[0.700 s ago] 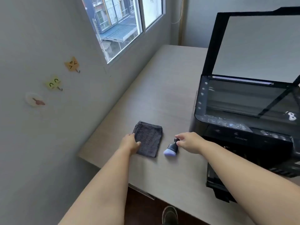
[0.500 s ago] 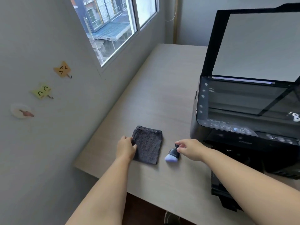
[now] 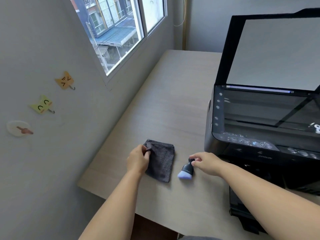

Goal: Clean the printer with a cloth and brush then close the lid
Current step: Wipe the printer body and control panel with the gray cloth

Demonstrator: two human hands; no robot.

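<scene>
Head view: worktop (image 3: pixel 166 104) of pale wood grain runs along a grey wall under a window (image 3: pixel 121 32). Both hands are low near its front edge. The left hand (image 3: pixel 137 161) pinches the upper left edge of the cloth (image 3: pixel 161 163), thumb and fingers closed on a small fold of it; the cloth (dark grey, folded into a rectangle) otherwise lies flat on the worktop. Just to its right lies the brush (image 3: pixel 186 170), black handle pointing away, pale lilac bristles toward the person. The right hand (image 3: pixel 206 162) closes thumb and fingertips around the handle's top, and the brush rests on the worktop. The printer (image 3: pixel 259 135), black, stands at the right, close beside that hand, its lid (image 3: pixel 277 49) raised upright and the scanner glass exposed. Three hooks (image 3: pixel 65 81) (two cat-faced) stick to the wall at left.
</scene>
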